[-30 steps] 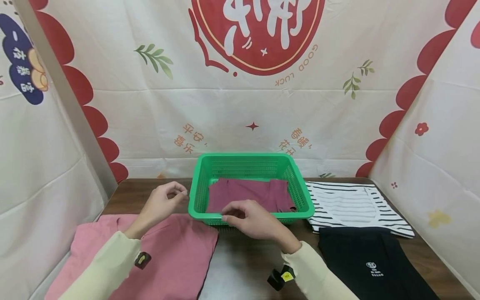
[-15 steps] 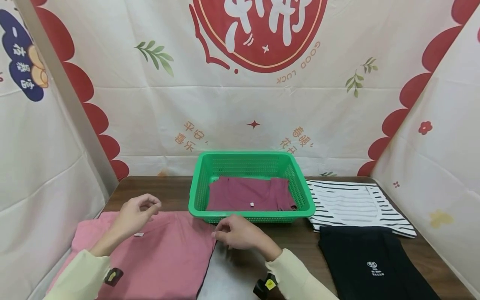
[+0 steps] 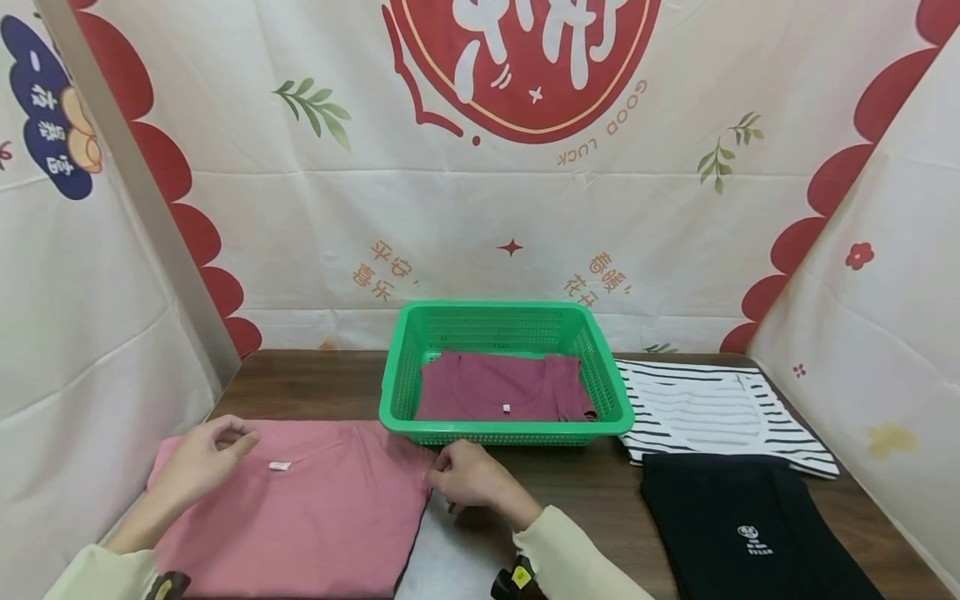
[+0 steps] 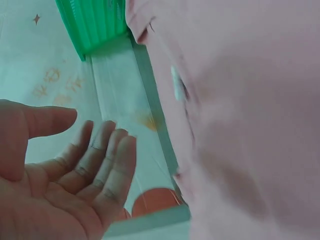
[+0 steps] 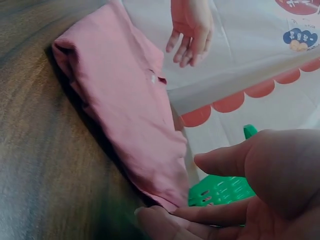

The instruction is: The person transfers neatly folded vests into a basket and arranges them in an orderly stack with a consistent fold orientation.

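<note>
A folded pink T-shirt (image 3: 300, 508) lies on the table at the left in the head view, its white neck tag showing. Over its left side hovers my left hand (image 3: 206, 458), fingers loosely bent and holding nothing; the left wrist view shows the thumb apart from the fingers. My right hand (image 3: 472, 475) is at the shirt's far right corner. In the right wrist view its fingers (image 5: 215, 214) are at the corner, while the thumb stands apart from them. A green basket (image 3: 506, 438) behind holds a folded maroon T-shirt (image 3: 495, 387).
To the right lie a black-and-white striped shirt (image 3: 720, 408) and a folded black T-shirt (image 3: 750, 517). Brown wooden table (image 3: 592, 500) shows between the pink and black shirts. Printed cloth (image 3: 450, 208) hangs behind and at both sides.
My left hand has moved left and toward me, away from the basket and over the pink T-shirt. My right hand has come down from the basket's front rim to the shirt's corner.
</note>
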`<state>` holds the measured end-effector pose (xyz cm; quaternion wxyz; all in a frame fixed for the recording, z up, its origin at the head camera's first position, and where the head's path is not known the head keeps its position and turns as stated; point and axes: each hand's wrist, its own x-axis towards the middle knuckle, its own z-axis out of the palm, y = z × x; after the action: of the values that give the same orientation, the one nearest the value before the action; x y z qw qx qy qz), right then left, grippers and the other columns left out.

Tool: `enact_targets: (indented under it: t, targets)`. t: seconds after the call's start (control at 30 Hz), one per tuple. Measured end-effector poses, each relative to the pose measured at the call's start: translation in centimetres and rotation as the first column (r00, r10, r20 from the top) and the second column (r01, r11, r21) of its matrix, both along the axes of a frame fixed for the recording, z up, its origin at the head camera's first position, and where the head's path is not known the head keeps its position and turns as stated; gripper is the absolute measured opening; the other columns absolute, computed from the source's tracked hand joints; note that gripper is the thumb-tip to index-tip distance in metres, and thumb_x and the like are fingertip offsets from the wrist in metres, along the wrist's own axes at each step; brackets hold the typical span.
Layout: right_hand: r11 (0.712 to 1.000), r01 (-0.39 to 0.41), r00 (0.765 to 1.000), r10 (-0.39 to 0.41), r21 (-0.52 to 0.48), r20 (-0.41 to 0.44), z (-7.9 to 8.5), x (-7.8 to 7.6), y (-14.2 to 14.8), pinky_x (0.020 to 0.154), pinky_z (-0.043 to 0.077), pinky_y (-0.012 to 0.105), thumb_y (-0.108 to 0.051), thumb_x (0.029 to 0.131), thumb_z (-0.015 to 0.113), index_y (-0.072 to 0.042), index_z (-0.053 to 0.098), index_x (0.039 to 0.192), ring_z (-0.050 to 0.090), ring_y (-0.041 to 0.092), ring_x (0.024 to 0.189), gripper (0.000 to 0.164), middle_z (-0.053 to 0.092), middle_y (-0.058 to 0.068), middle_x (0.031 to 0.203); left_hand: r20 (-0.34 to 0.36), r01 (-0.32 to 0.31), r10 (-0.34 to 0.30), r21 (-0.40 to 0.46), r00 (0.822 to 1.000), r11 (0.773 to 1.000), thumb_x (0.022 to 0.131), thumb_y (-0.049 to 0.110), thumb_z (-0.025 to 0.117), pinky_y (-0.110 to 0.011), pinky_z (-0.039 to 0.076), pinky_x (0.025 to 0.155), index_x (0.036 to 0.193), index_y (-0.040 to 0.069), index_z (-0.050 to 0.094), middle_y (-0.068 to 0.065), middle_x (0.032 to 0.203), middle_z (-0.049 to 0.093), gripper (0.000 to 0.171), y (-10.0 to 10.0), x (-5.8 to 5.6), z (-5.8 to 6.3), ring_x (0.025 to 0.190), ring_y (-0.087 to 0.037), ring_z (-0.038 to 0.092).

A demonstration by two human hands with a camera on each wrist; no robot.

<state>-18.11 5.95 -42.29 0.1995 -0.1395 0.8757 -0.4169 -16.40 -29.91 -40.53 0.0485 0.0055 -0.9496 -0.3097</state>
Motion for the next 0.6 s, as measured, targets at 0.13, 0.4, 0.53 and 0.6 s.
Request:
enact_targets:
  t: [0.13, 0.4, 0.53, 0.6]
  targets:
    - [1.0, 0.026, 1.0, -0.026, 0.015, -0.002, -0.4, 0.0, -0.4, 0.048, 0.051, 0.032, -0.017, 0.087, 0.065, -0.013, 0.051, 0.059, 0.068, 0.027, 0.051, 0.032, 0.05, -0.002, 0.049, -0.005, -0.041, 0.041, -0.039, 0.999, 0.998, 0.096, 0.023, 0.063, -0.03, 0.047, 0.068, 0.099, 0.003, 0.07, -0.012, 0.093, 0.073, 0.021, -1.8, 0.6, -0.7, 0.084, -0.02, 0.067]
    - [0.996, 0.065, 0.998, -0.065, 0.058, -0.003, -0.9, -0.1, -0.8, 0.046, 0.042, 0.026, -0.022, 0.087, 0.067, -0.016, 0.044, 0.054, 0.067, 0.023, 0.05, 0.04, 0.046, -0.005, 0.045, 0.077, -0.062, 0.067, -0.059, 0.995, 0.996, 0.099, 0.027, 0.057, -0.037, 0.049, 0.074, 0.107, -0.007, 0.065, -0.026, 0.103, 0.069, 0.036, -4.9, 1.7, -1.5, 0.097, -0.041, 0.065]
    - [0.996, 0.062, 0.998, -0.061, 0.067, -0.012, -0.9, -0.1, -1.1, 0.046, 0.041, 0.026, -0.023, 0.088, 0.067, -0.015, 0.05, 0.055, 0.067, 0.024, 0.051, 0.039, 0.05, -0.003, 0.045, 0.119, -0.084, 0.096, -0.099, 0.988, 0.992, 0.1, 0.03, 0.053, -0.044, 0.048, 0.077, 0.109, -0.007, 0.064, -0.029, 0.106, 0.068, 0.04, -5.7, 2.3, -1.6, 0.101, -0.047, 0.062]
    - [0.996, 0.06, 0.998, -0.059, 0.068, -0.018, -0.9, -0.1, -1.2, 0.045, 0.041, 0.027, -0.023, 0.089, 0.067, -0.014, 0.051, 0.055, 0.067, 0.025, 0.051, 0.039, 0.05, -0.003, 0.044, 0.116, -0.087, 0.101, -0.116, 0.988, 0.989, 0.099, 0.03, 0.053, -0.046, 0.047, 0.078, 0.109, -0.008, 0.064, -0.03, 0.106, 0.067, 0.041, -5.9, 2.4, -1.7, 0.102, -0.048, 0.062]
